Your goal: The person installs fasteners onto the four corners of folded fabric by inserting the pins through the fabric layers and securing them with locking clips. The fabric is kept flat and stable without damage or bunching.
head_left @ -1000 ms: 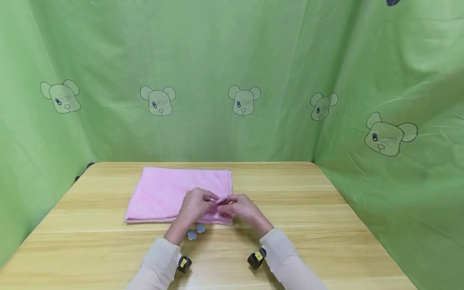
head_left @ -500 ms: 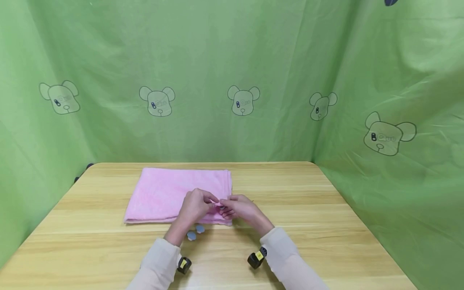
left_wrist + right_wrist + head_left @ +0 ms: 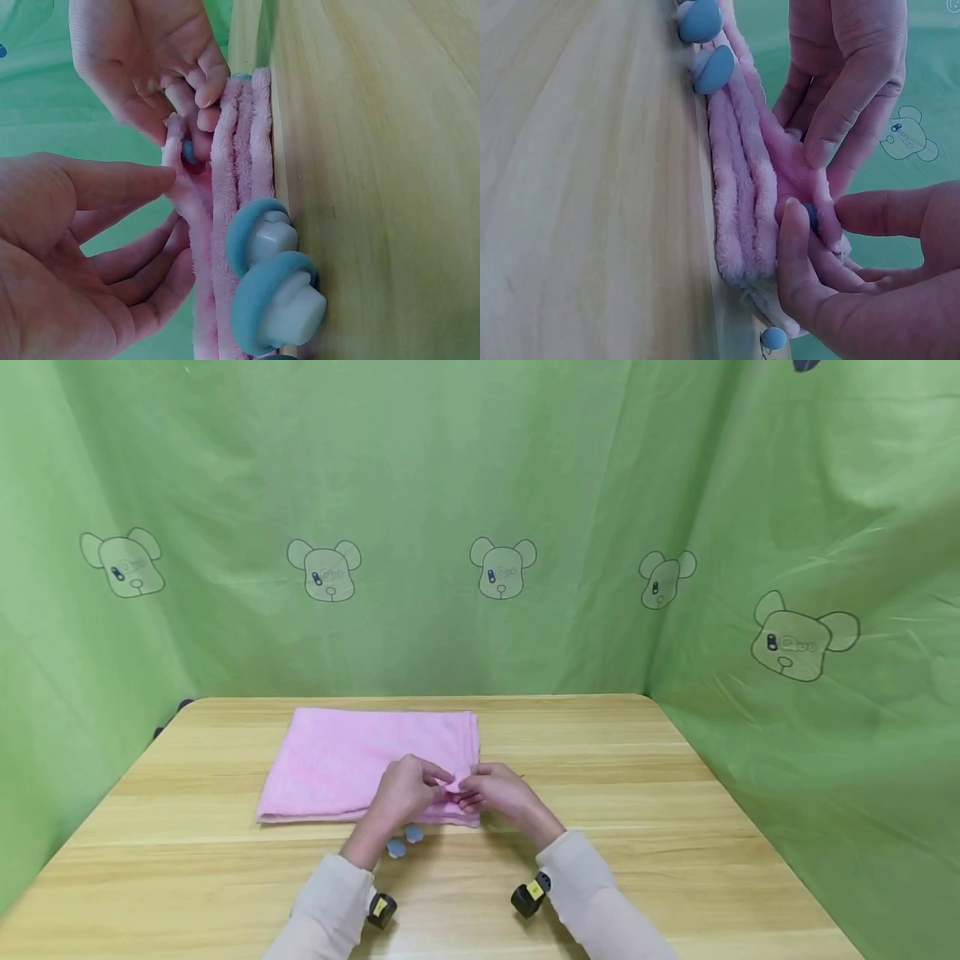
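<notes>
A folded pink towel (image 3: 352, 756), plush and several layers thick, lies on the table. My left hand (image 3: 402, 789) pinches its raised top layer between thumb and fingers near the front right corner. Just right of it, my right hand (image 3: 504, 791) pinches the same layer's edge. A small blue piece (image 3: 811, 215) shows between the right fingers, against the inner side of that layer; the rest of it is hidden. Two mushroom-shaped fasteners, one blue-and-white fastener (image 3: 262, 236) and another fastener (image 3: 279, 304), lie in front of the towel by the left wrist.
The wooden table (image 3: 637, 860) extends around the towel. A small round blue piece (image 3: 773, 337) shows beyond the towel's corner in the right wrist view. Green curtains (image 3: 420, 485) with bear prints hang behind and at both sides.
The pinched towel edge has shifted slightly between my fingers, and the blue piece seen under the right fingers half a second ago is now covered in the head view. Both arms stay nearly still.
</notes>
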Demonstrator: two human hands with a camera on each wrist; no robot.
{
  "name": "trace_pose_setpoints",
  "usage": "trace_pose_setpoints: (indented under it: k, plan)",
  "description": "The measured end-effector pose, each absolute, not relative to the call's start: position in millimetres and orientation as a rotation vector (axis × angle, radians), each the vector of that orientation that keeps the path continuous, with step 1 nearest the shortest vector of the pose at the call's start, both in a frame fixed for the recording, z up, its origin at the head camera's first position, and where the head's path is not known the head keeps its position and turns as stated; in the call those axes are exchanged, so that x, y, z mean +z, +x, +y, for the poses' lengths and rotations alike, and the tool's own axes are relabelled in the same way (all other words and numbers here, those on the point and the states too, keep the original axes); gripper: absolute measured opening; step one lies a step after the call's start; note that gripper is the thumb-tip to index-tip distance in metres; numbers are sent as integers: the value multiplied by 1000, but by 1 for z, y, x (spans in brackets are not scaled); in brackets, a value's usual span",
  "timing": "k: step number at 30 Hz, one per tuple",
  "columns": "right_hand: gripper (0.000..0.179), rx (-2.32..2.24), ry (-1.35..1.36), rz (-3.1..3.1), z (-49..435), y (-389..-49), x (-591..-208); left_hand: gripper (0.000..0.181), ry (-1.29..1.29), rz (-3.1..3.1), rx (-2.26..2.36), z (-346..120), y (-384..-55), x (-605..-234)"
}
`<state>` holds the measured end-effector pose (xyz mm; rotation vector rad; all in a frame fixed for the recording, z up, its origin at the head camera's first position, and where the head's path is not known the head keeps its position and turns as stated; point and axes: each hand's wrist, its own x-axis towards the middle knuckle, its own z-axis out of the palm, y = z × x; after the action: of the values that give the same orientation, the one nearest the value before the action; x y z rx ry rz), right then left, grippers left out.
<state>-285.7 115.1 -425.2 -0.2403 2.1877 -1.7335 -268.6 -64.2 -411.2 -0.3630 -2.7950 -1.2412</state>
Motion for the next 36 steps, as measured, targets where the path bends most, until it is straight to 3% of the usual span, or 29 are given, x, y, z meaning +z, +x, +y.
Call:
trace_pose_setpoints:
  k: [15, 22, 36]
  plan:
    - [20, -1751, -231, 2222, 116, -287, -429, 21, -370, -2838, -1238, -65, -267, -410]
    - [16, -1747, -202, 2249, 115, -289, -430, 8, -330, -2862, -1123, -70, -268, -403]
    - [14, -1767, -198, 2226, 115, -290, -432, 20, -332, -3215, -880, -70, -246, -386]
